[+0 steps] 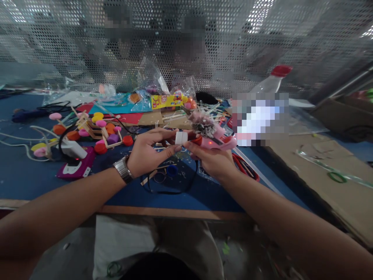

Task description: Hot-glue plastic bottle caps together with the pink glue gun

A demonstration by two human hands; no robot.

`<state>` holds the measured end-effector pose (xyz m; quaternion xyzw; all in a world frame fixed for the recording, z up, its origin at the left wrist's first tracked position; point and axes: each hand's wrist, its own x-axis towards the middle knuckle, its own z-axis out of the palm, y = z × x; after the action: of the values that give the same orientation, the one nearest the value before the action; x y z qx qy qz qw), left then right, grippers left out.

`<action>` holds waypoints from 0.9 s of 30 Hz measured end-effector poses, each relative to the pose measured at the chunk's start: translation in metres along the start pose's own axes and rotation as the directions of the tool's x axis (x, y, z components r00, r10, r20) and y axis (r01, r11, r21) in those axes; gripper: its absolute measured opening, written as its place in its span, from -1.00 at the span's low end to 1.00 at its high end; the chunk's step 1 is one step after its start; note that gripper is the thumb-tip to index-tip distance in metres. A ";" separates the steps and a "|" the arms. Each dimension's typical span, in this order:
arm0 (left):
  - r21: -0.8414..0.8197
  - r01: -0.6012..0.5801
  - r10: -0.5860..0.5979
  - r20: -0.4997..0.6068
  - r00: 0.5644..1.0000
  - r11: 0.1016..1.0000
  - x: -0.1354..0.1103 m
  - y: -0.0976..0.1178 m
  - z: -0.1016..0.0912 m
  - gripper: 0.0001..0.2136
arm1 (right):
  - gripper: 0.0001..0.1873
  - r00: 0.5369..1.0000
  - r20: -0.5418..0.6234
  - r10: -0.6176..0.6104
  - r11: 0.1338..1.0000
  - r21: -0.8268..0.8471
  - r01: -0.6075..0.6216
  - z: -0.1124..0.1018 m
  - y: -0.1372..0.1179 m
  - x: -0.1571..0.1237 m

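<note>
Above the middle of the blue table, my left hand [151, 149] pinches a small white block-like piece [181, 138], perhaps a cap, between thumb and fingers. My right hand [214, 159] is wrapped round a pink hot glue gun [223, 143] with a lit red light on its side. The tool's front end points toward the white piece; whether they touch cannot be made out. Grey fluffy material [204, 126] shows just behind the glue gun. A black cord [171, 192] loops on the table below both hands. Near it lies a blue ring-shaped cap [172, 170].
A stick model with coloured discs [100, 134] stands left, behind a purple power strip [77, 167] with a white plug. Craft sticks, plastic bags and a yellow packet [166, 101] lie at the back. A red-capped bottle [269, 83] and cardboard [303, 171] are right.
</note>
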<state>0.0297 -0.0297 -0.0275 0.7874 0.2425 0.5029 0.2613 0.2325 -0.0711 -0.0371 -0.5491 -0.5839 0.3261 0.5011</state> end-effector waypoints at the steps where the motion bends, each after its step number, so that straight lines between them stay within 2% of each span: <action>1: 0.000 0.005 -0.005 0.011 1.000 1.000 0.000 0.000 -0.001 -0.67 | -0.59 1.000 -0.015 0.002 1.000 -0.004 -0.002 0.000 -0.001 0.000; 8: -0.069 0.021 -0.020 0.027 0.999 0.997 0.000 0.001 -0.001 -0.64 | -0.65 0.999 0.016 -0.037 0.997 -0.067 0.038 -0.001 -0.017 -0.002; 13: -0.022 -0.057 0.056 -0.064 0.996 0.998 0.001 -0.002 0.001 -0.70 | -0.68 0.995 0.058 -0.077 0.996 0.046 0.074 0.001 -0.015 0.000; 17: 0.017 -0.074 0.075 -0.075 0.994 0.997 0.001 -0.003 0.001 -0.70 | -0.66 0.998 0.052 -0.042 0.993 0.115 0.036 0.004 -0.012 0.000; 22: 0.005 -0.066 0.066 -0.059 0.996 0.998 0.000 -0.003 0.000 -0.72 | -0.59 0.999 0.021 0.045 0.998 0.045 -0.046 0.003 -0.007 -0.002; 27: -0.023 -0.056 0.054 -0.050 0.997 0.998 0.000 -0.002 0.000 -0.71 | -0.62 1.000 0.008 0.013 0.998 0.059 -0.013 0.001 -0.002 -0.001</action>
<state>0.0298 -0.0283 -0.0285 0.7779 0.2209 0.5321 0.2509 0.2307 -0.0725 -0.0362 -0.5365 -0.5722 0.3486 0.5130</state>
